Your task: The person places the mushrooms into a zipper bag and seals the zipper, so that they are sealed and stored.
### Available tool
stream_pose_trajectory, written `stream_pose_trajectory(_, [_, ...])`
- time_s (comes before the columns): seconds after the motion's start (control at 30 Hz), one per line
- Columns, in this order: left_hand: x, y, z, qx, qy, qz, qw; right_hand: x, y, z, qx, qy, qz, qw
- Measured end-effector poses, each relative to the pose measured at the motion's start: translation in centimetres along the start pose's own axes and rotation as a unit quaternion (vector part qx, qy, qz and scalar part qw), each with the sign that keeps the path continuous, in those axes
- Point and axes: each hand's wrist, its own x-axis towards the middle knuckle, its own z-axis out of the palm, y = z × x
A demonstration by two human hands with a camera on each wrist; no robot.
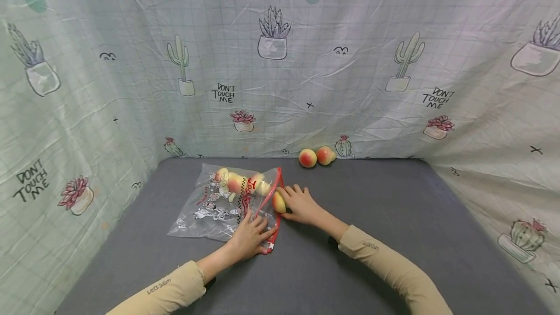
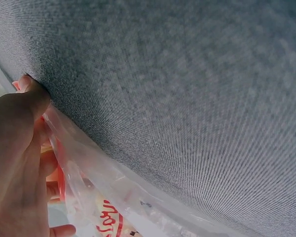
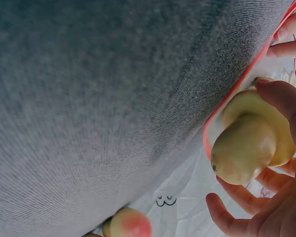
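A clear zip bag (image 1: 192,222) with a red zip edge and printed cartoon figures lies on the table, its mouth facing right. Peach-like fruits (image 1: 234,183) show through its plastic. My left hand (image 1: 247,237) grips the mouth's near corner, thumb outside and fingers spread over the plastic. At the mouth, my right hand (image 1: 302,205) holds a yellow and red mango-like fruit (image 1: 279,202) between thumb and fingers. In the right wrist view, a rounded yellow-green fruit (image 3: 244,150) sits by the fingers and overlaps another shape with a dark stem end near the thumb.
Two more peach-like fruits, one rounder (image 1: 308,158) and one with a yellow tip (image 1: 325,155), lie at the table's back edge. A cactus-print curtain (image 1: 271,77) hangs behind the grey table (image 1: 372,198) and down both sides.
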Motion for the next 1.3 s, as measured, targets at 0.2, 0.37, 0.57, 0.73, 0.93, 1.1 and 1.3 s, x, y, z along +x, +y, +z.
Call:
stream_pose_trajectory(0.2, [-0.1,-0.1,-0.1,0.002,0.003,0.001,1.0000,0.3,-0.3,0.0,0.012,-0.009,0.006,1.000])
stream_pose_trajectory(0.37, [0.0,-0.1,-0.1,0.004,0.002,-0.004,1.0000,0.5,-0.5,0.0,0.021,-0.002,0.017,1.000])
stream_pose_trajectory(0.57, [0.0,0.0,-0.1,0.008,-0.015,-0.004,0.9998,0.6,-0.5,0.3,0.026,0.014,0.016,0.999])
stream_pose_trajectory(0.73, [0.1,0.0,-0.1,0.008,-0.026,-0.004,0.9996,0.6,-0.4,0.6,0.038,0.018,0.011,0.999])
stream_pose_trajectory(0.93, [0.1,0.2,0.9,0.015,0.014,-0.004,0.9998,0.4,-0.2,0.7,0.006,0.044,0.005,0.999])
stream_pose_trajectory(1.1, [0.0,0.4,2.0,0.017,0.045,-0.007,0.9988,0.2,-0.1,0.6,0.004,0.044,0.004,0.999])
stream_pose_trajectory(1.3, [0.0,0.2,0.1,0.012,0.012,-0.012,0.9998,-0.3,0.0,0.5,0.005,0.039,-0.011,0.999])
